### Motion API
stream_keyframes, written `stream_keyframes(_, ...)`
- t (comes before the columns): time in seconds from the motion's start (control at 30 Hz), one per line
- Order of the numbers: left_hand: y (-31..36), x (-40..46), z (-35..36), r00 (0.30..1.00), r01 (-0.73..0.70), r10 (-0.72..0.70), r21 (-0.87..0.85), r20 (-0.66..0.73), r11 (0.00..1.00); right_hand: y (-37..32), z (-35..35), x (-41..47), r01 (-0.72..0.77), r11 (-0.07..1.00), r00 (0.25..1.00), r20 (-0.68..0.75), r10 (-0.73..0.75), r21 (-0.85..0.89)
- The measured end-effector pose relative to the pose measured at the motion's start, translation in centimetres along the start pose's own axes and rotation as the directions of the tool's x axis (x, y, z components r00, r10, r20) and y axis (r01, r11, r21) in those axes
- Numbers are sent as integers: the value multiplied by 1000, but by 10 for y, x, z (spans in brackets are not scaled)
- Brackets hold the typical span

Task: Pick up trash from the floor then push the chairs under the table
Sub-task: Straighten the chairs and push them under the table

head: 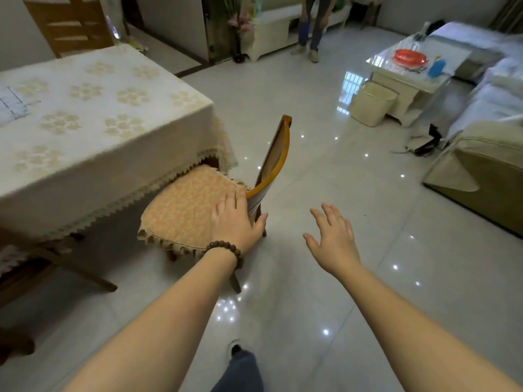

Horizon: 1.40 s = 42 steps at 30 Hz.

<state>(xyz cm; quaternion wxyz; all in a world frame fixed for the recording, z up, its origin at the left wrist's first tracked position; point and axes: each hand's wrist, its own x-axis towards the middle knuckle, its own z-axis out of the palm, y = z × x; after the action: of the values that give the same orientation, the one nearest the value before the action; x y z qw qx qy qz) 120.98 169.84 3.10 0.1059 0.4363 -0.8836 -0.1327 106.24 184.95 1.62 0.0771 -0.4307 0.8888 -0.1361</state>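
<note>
A wooden chair (276, 154) with an orange cushion (184, 205) stands at the corner of the table (93, 123), its seat partly under the cream tablecloth. My left hand (236, 222), with a bead bracelet on the wrist, hovers over the near end of the chair's backrest; its fingers are spread and whether it touches the wood I cannot tell. To the right of the chair my right hand (332, 237) is in the air, fingers apart and holding nothing. No trash shows on the nearby floor.
A second wooden chair (70, 24) stands behind the table's far side. A cream bin (370, 104) sits beside a white coffee table (407, 75) with a red plate. A covered sofa (481, 171) lies at right. A person stands at the back. Shiny tiled floor stretches ahead.
</note>
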Motion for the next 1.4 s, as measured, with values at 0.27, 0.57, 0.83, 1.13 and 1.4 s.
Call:
stream_keyframes(0.27,35,68,35,997,56,-56,16,-48,998,27,-1,96,122,992,992,46,-121,-25)
stream_keyframes(0.57,35,130,49,965,262,-262,22,-29,965,13,-13,237,479,868,868,221,-445,-132)
stream_keyframes(0.83,34,140,49,894,444,-444,8,66,896,-4,-11,318,757,619,645,388,-659,-207)
stream_keyframes(1.13,46,152,63,770,501,-582,317,260,805,-9,0,384,960,207,276,540,-795,-187)
stream_keyframes(1.4,67,157,68,725,515,-652,453,222,728,-1,15,402,975,-30,96,546,-832,-218)
